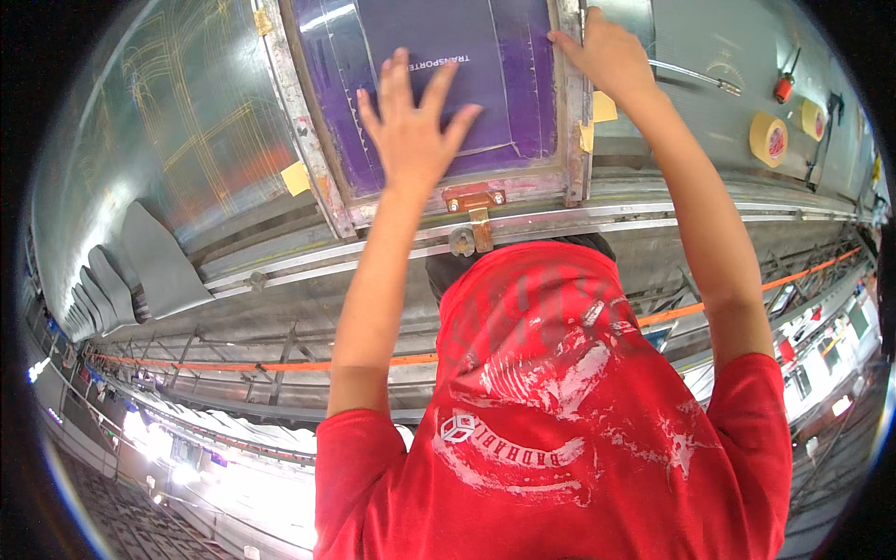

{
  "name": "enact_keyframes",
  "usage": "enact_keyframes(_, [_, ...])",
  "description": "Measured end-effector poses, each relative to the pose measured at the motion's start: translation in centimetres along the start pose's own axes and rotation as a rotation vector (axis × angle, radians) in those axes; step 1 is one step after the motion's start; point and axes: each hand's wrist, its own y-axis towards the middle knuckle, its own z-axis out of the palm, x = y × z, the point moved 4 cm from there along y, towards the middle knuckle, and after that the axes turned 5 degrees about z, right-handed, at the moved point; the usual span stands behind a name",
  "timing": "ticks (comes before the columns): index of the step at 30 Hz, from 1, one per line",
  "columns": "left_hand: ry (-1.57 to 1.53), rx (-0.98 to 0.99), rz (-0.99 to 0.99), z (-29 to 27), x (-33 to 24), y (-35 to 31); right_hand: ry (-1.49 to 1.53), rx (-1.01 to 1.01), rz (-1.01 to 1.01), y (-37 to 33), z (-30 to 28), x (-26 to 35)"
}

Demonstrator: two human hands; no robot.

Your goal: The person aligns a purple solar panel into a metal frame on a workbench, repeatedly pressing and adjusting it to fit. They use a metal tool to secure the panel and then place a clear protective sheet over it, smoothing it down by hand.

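Note:
A screen printing frame (299,117) with worn metal sides lies on the long table in front of me. Its mesh (527,107) is purple, with a darker rectangle and some small pale lettering in the middle. My left hand (411,135) is spread palm down over the mesh, fingers apart and holding nothing; whether it touches cannot be made out. At the frame's right side, my right hand (611,56) grips the metal edge, thumb toward the mesh and fingers on the outer side. A copper-coloured bracket (476,201) is bolted to the frame's near edge.
Right of the frame lie a thin metal rod (695,75), a red-handled tool (784,88) and two tape rolls (768,140). A metal rail (373,245) runs along the table's near edge. Grey flaps (159,257) curl over that edge at left. Yellow tape (296,177) sticks beside the frame.

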Motion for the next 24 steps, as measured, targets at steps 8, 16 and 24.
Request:
enact_keyframes(8, [0.045, 0.215, -0.050, 3.7, -2.3, 0.0, -0.006, 0.155, 0.086, -0.4, -0.7, 0.9])
enact_keyframes(16, [0.059, 0.223, -0.048, 3.8, -2.1, 0.0, 0.019, 0.017, -0.076, -1.2, 0.1, 0.4])
enact_keyframes(24, [-0.171, -0.076, -0.072, -4.6, 1.9, -2.4, 0.104, 0.088, -0.060, -1.3, -0.5, -0.6])
